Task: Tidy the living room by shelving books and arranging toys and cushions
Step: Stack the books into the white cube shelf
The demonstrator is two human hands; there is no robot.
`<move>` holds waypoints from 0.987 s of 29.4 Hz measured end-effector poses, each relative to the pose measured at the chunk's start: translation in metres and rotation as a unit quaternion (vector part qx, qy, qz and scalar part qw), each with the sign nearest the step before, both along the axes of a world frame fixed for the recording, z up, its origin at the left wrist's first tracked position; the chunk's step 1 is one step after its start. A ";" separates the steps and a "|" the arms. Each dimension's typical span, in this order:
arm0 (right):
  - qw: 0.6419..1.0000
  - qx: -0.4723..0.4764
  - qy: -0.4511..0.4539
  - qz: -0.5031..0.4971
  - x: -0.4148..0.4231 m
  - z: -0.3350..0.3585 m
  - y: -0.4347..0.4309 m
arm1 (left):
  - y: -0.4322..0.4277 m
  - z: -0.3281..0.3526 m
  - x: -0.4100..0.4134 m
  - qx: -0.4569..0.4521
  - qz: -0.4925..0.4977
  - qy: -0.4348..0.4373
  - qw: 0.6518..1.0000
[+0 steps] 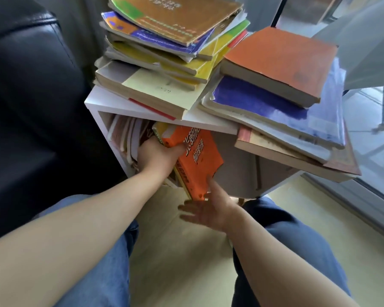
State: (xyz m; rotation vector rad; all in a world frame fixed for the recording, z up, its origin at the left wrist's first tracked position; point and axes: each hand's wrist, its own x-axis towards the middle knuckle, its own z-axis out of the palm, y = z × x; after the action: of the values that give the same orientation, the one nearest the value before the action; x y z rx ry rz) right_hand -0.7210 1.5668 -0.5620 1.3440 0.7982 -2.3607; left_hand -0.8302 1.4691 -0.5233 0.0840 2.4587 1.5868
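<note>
Your blue denim jeans (297, 240), right grip (206, 210) fingers apart, touching orange paperback book (200, 160) bottom, left grip (156, 156) clamped on its top, book half inside white cube shelf (93, 103).

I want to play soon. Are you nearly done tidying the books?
Not yet. Some books already stand inside the shelf. The left hand grips an orange book partly inside, the right hand touching its edge. Two piles wait on top. No toys or cushions are in view.

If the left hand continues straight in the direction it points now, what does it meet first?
The left hand holds the orange book. Straight on, it would go deeper into the white shelf compartment, probably to its back wall; the depth there is hidden.
</note>
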 end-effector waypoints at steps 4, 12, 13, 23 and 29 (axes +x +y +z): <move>0.983 -0.045 0.074 -0.161 -0.035 -0.003 -0.012 | 0.000 0.000 0.001 -0.011 -0.008 0.026 1.000; 0.994 0.028 0.027 -0.107 -0.076 -0.030 -0.017 | -0.017 -0.023 0.000 -0.061 -0.003 -0.116 0.991; 0.995 0.039 0.004 -0.094 -0.077 -0.036 -0.019 | -0.021 -0.026 0.000 -0.071 -0.008 -0.130 0.989; 0.990 0.033 -0.066 -0.123 -0.091 -0.050 -0.024 | -0.052 -0.016 -0.010 -0.249 -0.177 -0.137 0.942; 0.993 0.095 -0.055 -0.054 -0.086 -0.048 -0.026 | -0.070 -0.012 -0.004 -0.380 -0.257 0.361 0.812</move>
State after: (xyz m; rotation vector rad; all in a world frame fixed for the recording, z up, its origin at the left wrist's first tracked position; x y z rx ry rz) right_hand -0.8069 1.5410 -0.6101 1.6172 0.9587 -2.3135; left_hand -0.8345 1.3993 -0.5352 1.2852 2.9985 0.2716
